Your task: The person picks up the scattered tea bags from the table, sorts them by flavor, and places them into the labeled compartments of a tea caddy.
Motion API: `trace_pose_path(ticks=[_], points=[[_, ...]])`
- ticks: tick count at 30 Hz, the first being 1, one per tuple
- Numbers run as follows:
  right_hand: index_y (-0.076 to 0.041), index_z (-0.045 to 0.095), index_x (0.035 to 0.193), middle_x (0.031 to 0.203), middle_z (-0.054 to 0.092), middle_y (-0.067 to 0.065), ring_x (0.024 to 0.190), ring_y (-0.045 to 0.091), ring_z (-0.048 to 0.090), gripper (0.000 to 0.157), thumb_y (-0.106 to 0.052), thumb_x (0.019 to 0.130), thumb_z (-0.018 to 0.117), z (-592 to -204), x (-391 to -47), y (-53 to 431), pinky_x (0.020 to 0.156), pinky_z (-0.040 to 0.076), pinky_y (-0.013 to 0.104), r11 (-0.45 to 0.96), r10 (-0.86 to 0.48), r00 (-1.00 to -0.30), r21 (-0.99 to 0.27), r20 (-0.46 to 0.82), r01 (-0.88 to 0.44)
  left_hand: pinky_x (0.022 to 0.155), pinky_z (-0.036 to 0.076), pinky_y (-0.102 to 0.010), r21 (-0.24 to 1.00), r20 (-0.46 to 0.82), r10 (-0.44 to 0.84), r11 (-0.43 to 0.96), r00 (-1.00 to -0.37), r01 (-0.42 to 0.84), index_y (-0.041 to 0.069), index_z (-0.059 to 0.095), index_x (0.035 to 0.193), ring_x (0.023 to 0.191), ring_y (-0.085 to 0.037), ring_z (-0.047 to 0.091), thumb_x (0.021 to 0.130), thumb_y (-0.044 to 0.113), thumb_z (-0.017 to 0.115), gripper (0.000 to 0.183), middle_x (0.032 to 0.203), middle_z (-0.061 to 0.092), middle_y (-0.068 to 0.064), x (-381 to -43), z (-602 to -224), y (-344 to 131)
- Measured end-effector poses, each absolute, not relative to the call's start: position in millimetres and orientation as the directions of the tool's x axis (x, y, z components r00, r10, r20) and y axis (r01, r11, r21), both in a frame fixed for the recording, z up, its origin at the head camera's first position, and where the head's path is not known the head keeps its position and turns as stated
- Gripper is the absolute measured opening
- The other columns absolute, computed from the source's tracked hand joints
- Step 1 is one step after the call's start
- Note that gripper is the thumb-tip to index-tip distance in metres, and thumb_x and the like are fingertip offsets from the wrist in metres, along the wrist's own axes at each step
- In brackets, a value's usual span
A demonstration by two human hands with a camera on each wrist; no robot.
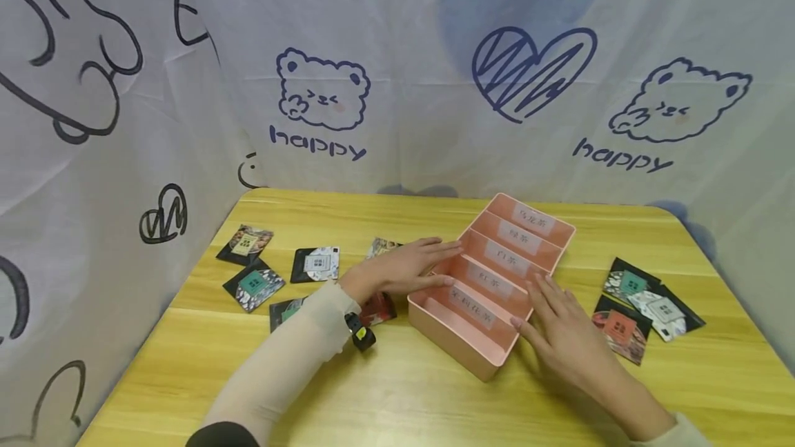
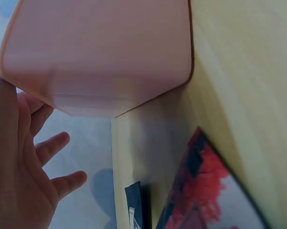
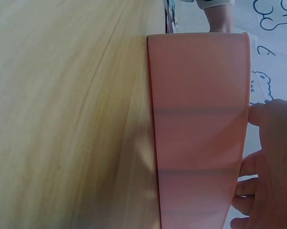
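A pink box (image 1: 450,340) with several compartments, each bearing a paper label with Chinese writing, stands at an angle on the table. My left hand (image 1: 406,269) reaches over its left rim, fingers spread and fairly straight. In the left wrist view the thumb lies at the rim of the box (image 2: 100,47) and the other fingers extend past it. On the opposite side my right hand (image 1: 562,330) rests its fingertips along the right rim. The right wrist view has that hand (image 3: 274,162) beside the upper edge of the box wall (image 3: 200,76). No sachet shows in either hand.
Several flat tea sachets lie left of the box, among them a black-and-white one (image 1: 315,264) and a green-labelled one (image 1: 253,284). A red sachet (image 1: 380,309) lies under the left forearm. More sachets, including a red-labelled one (image 1: 621,328), lie at right. A printed curtain (image 1: 410,88) hangs behind.
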State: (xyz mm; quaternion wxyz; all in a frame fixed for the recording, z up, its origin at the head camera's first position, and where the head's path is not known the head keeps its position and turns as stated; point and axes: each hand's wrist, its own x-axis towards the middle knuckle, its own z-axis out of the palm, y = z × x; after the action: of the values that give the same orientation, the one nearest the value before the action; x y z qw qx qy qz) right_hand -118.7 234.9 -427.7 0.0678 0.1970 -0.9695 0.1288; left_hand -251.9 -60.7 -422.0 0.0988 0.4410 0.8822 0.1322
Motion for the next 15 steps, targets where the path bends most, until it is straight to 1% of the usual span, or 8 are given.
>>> trace_pose_path(ticks=[3, 7, 11, 13, 15], points=[[0.006, 0.033, 0.149, 0.157, 0.024, 0.023, 0.144, 0.039, 0.021, 0.073, -0.046, 0.100, 0.051, -425.8, -118.6, 235.5, 0.115, 0.020, 0.057, 0.883, -0.370, -0.913, -0.240, 0.171, -0.403, 0.118, 0.019, -0.047, 0.325, -0.040, 0.803, 0.574, -0.595, 0.752, 0.024, 0.019, 0.158, 0.149, -0.022, 0.009, 0.100, 0.061, 0.032, 0.070, 0.162, 0.012, 0.011, -248.2, -423.6, -64.2], [0.005, 0.033, 0.149, 0.157, 0.023, 0.022, 0.144, 0.039, 0.020, 0.073, -0.045, 0.100, 0.052, -423.7, -118.7, 237.1, 0.116, 0.017, 0.055, 0.869, -0.388, -0.907, -0.264, 0.163, -0.419, 0.118, 0.017, -0.044, 0.299, -0.020, 0.809, 0.565, -0.587, 0.769, 0.023, 0.018, 0.158, 0.149, -0.022, 0.010, 0.101, 0.062, 0.029, 0.070, 0.162, 0.011, 0.011, -241.9, -426.1, -70.5], [0.004, 0.032, 0.150, 0.158, 0.022, 0.020, 0.145, 0.037, 0.019, 0.071, -0.042, 0.100, 0.053, -425.4, -118.9, 241.0, 0.119, 0.013, 0.048, 0.848, -0.417, -0.895, -0.286, 0.160, -0.446, 0.119, 0.014, -0.041, 0.265, -0.031, 0.810, 0.572, -0.586, 0.776, 0.025, 0.014, 0.158, 0.149, -0.022, 0.009, 0.100, 0.062, 0.027, 0.070, 0.162, 0.010, 0.010, -232.3, -425.7, -77.0], [0.004, 0.033, 0.150, 0.158, 0.023, 0.020, 0.145, 0.037, 0.020, 0.070, -0.041, 0.100, 0.054, -427.0, -119.1, 242.9, 0.119, 0.013, 0.046, 0.835, -0.437, -0.884, -0.288, 0.168, -0.468, 0.119, 0.014, -0.042, 0.253, -0.032, 0.809, 0.574, -0.586, 0.779, 0.025, 0.014, 0.158, 0.149, -0.022, 0.008, 0.100, 0.064, 0.026, 0.071, 0.162, 0.009, 0.010, -227.5, -426.1, -80.0], [0.003, 0.033, 0.150, 0.158, 0.023, 0.019, 0.144, 0.037, 0.021, 0.069, -0.040, 0.100, 0.054, -428.5, -119.4, 244.2, 0.120, 0.010, 0.041, 0.824, -0.454, -0.873, -0.289, 0.180, -0.488, 0.119, 0.015, -0.044, 0.242, -0.025, 0.811, 0.573, -0.585, 0.783, 0.023, 0.014, 0.159, 0.149, -0.023, 0.008, 0.100, 0.065, 0.024, 0.073, 0.163, 0.010, 0.008, -223.4, -427.0, -82.8]])
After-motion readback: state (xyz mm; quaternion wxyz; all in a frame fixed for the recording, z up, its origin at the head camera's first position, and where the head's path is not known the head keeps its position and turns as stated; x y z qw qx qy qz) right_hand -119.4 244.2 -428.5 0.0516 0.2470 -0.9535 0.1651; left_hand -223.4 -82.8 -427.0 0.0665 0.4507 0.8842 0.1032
